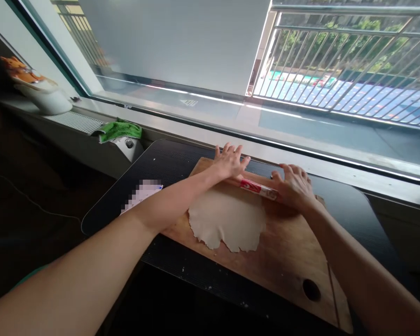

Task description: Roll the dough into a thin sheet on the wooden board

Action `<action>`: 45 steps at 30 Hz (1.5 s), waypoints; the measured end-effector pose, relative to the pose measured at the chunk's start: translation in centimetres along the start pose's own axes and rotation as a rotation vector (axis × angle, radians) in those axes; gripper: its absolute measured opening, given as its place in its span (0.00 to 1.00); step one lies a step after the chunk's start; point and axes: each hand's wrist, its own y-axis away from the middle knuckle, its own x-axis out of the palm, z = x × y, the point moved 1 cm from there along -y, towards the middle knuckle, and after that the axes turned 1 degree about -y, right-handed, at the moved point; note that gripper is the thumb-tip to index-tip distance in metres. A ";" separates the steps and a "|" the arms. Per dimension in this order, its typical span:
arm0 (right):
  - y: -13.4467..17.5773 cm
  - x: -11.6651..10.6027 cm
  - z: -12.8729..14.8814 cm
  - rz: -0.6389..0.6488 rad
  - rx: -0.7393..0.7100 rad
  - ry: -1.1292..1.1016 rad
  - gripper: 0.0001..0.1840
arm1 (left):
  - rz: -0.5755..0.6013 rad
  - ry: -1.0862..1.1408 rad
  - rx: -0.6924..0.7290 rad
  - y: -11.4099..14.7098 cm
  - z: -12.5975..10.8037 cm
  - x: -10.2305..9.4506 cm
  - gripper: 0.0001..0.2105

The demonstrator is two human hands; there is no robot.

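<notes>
A thin sheet of dough with a ragged near edge lies flat on a wooden board. Across its far part runs a rolling pin with a red and white label at its middle. My left hand rests its palm on the pin's left end, fingers spread toward the window. On the right end presses my right hand, its fingers stretched forward and the thumb apart. Both ends of the pin are hidden under my hands.
The board sits on a black table with small white crumbs. A paper, partly blurred out, lies left of my left forearm. A green cloth hangs at the sill. Behind it stands a white pot. The window sill borders the far side.
</notes>
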 end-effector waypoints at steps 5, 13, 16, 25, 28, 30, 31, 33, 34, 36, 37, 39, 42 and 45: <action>2.0 -0.3 0.4 -0.008 -0.051 -0.007 0.27 | -0.084 0.002 0.032 1.2 0.1 0.1 0.25; 2.0 -0.7 1.7 -0.042 -0.016 0.043 0.26 | 0.058 -0.005 -0.065 0.2 -0.1 0.1 0.24; 1.3 -1.2 3.5 0.109 -0.062 0.060 0.28 | -0.043 -0.021 -0.007 -0.7 -0.3 -0.2 0.22; 5.3 -1.4 4.5 0.137 -0.107 0.076 0.27 | -0.166 -0.072 0.266 5.0 1.1 0.5 0.21; 2.9 -1.0 4.2 0.085 -0.069 0.050 0.28 | -0.161 -0.068 0.246 2.5 0.8 0.4 0.22; 0.5 -0.9 4.0 0.093 0.002 0.002 0.29 | -0.171 -0.053 0.133 0.0 0.5 0.1 0.22; -0.6 -0.8 3.8 0.098 0.044 -0.016 0.29 | -0.176 -0.049 0.066 -1.0 0.4 0.0 0.22; -1.6 -0.8 3.7 0.104 0.099 -0.035 0.30 | -0.163 -0.045 -0.032 -2.0 0.2 -0.2 0.22; -1.3 -0.8 3.6 0.111 0.105 -0.038 0.30 | -0.140 -0.043 -0.055 -1.7 0.2 -0.2 0.22; 0.4 -0.6 3.7 0.121 0.050 -0.024 0.29 | -0.080 -0.041 -0.041 -0.2 0.4 0.1 0.22; 1.5 -0.5 3.7 0.119 0.005 -0.007 0.28 | -0.060 -0.041 -0.014 0.8 0.6 0.3 0.22; 3.3 -0.3 3.8 0.089 -0.087 0.040 0.27 | -0.079 -0.049 0.042 2.4 0.9 0.7 0.21; 2.6 -0.1 3.4 0.073 -0.078 0.049 0.27 | -0.128 -0.041 0.049 1.5 1.0 1.0 0.20; -1.6 0.0 2.8 0.094 0.053 -0.007 0.29 | -0.139 -0.019 -0.036 -2.5 0.7 0.6 0.18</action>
